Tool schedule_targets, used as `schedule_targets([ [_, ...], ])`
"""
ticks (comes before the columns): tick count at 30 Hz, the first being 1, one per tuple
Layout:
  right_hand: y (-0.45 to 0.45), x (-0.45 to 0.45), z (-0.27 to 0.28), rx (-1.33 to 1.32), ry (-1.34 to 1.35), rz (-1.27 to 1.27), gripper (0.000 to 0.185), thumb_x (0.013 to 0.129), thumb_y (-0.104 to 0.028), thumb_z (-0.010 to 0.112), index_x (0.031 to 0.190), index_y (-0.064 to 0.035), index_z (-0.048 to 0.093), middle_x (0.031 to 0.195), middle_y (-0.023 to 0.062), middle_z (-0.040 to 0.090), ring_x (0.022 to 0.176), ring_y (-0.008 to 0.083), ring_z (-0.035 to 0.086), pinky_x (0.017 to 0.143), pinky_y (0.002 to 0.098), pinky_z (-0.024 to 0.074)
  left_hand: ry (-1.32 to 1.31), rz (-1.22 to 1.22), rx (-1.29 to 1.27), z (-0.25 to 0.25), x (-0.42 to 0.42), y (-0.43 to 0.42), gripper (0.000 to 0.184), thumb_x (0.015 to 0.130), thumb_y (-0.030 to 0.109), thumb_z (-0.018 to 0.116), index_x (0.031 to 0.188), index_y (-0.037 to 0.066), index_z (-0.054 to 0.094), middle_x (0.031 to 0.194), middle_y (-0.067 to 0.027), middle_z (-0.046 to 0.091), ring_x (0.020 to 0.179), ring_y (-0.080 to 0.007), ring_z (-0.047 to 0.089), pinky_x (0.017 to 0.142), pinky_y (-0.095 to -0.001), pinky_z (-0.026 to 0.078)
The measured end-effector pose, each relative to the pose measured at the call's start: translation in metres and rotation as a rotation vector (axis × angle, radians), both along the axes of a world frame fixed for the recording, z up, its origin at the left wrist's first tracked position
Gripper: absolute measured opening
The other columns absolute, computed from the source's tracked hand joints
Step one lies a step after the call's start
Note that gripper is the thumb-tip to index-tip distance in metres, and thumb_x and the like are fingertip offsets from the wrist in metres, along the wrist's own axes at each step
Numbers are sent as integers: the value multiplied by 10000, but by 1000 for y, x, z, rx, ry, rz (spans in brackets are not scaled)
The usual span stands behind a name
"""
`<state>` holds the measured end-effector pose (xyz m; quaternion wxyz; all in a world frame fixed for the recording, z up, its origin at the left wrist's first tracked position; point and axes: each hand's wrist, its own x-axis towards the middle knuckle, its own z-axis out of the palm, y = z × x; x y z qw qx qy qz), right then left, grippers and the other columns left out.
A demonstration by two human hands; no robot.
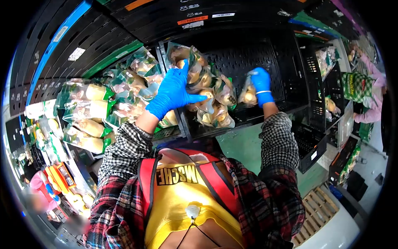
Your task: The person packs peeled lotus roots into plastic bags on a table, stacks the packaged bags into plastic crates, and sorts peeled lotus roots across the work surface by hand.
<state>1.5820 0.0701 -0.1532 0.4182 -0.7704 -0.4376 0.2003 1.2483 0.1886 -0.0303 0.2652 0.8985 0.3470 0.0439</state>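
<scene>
My right hand (261, 84), in a blue glove, is closed on the top of a clear bag of pale brown produce (248, 94), which hangs over the right part of a black crate (275, 68). My left hand (173, 92), also blue-gloved, has its thumb and fingers spread. It lies against several similar produce bags (222, 114) heaped in the left part of that crate. Whether its fingertips grip any plastic I cannot tell. The kind of produce is not clear through the shiny film.
Left of the crate, more bags (132, 89) and long pale packs with green ends (89, 108) fill another crate. Black crates with a blue edge (58, 41) stand behind. A co-worker in pink sleeves (375, 74) is at far right; another (41, 189) is lower left. A wooden pallet (317, 211) lies on the floor.
</scene>
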Motion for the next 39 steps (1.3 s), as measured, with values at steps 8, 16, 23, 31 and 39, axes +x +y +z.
schedule_targets([
  [8,41,64,-39,-78,-273,2,174,746,-118,680,899,-38,671,864,145,687,745,248,663,667,370,530,18,-35,161,-24,-11,-5,1267,603,630,740,1445,-72,103,1260,-307,449,1138,-426,455,1023,-455,341],
  [16,135,-18,14,26,1335,-135,290,840,-228,462,966,-69,668,1006,148,653,963,308,598,846,515,481,-26,-33,92,-21,-16,-5,1245,612,606,747,1462,-25,92,1331,-317,403,1228,-451,401,1060,-462,311],
  [23,143,-28,-8,258,1183,-179,331,827,-137,650,1119,-8,562,977,106,602,944,220,584,849,385,516,-8,-29,24,-13,-15,-4,1238,622,594,746,1459,-36,87,1330,-321,400,1231,-438,403,1059,-455,311],
  [31,43,-96,-5,-217,723,475,442,859,-200,668,1234,-1,545,1176,84,595,1054,172,564,897,299,465,-7,-38,112,-21,-15,-5,1245,625,608,737,1454,-50,83,1309,-319,417,1206,-445,414,1046,-458,319],
  [39,-10,-27,9,-177,855,-235,341,903,-288,598,1098,-9,627,923,85,667,773,203,646,674,330,539,-58,-34,142,-29,-18,-4,1285,600,632,738,1455,-53,67,1273,-303,443,1164,-446,434,1030,-464,332],
])
